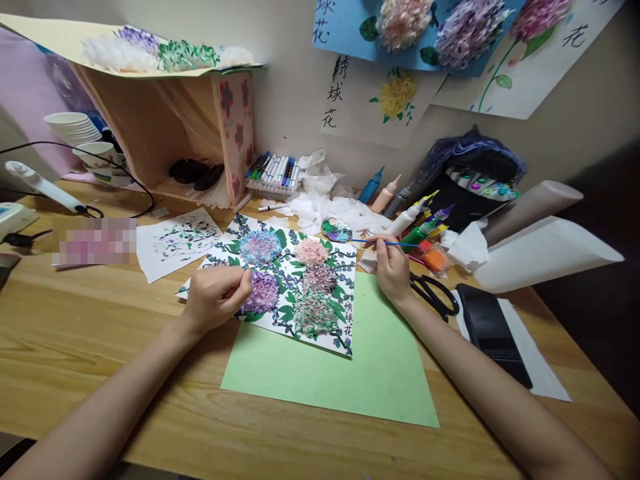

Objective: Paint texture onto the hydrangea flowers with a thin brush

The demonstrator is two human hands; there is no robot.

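Observation:
My right hand (393,270) pinches a thin paintbrush with a blue handle (364,241). The brush tip reaches a small round paint dish (337,230) smeared with green, blue and purple. My left hand (215,297) is closed in a fist over the left part of a white flower picture (287,320), with nothing showing from its fingers. Raised, fluffy blooms in blue, pink, purple and green cover this picture, among painted leaves and sprigs. Black Chinese characters run down its right edge. Beneath it lies a light green sheet (340,387).
Left of the picture lies a paint-daubed paper (177,243). Crumpled tissues (320,207), a marker tray (273,173) and paint bottles (407,213) line the back. Black scissors (435,297) and a black case (493,333) lie right. A cardboard box (165,127) stands back left.

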